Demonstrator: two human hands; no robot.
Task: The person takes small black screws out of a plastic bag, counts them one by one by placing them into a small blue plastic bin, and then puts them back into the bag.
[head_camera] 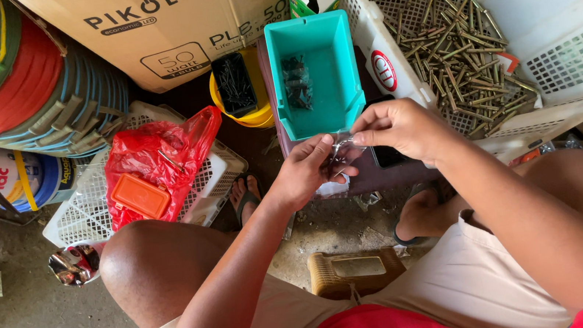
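Both hands pinch a small clear bag [340, 152] of screws: left hand [305, 173] beneath, right hand [397, 127] gripping the top edge, near the teal bin [315, 72]. Holding it level should prevent spills.

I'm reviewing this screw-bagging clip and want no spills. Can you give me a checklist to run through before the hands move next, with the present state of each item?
1. Both hands on the small clear bag: ok. Left hand grips from below, right hand pinches its top edge.
2. Bag holds screws: cannot tell how many; dark pieces show through, partly hidden by fingers.
3. Bag mouth closed: cannot tell.
4. Teal bin within reach and upright: ok; it sits just beyond the hands with a few dark packets inside.
5. White basket of loose screws steady: ok; it rests by the right arm, untouched.
6. Red bag clear of the hands: ok; it lies on another basket to the left.
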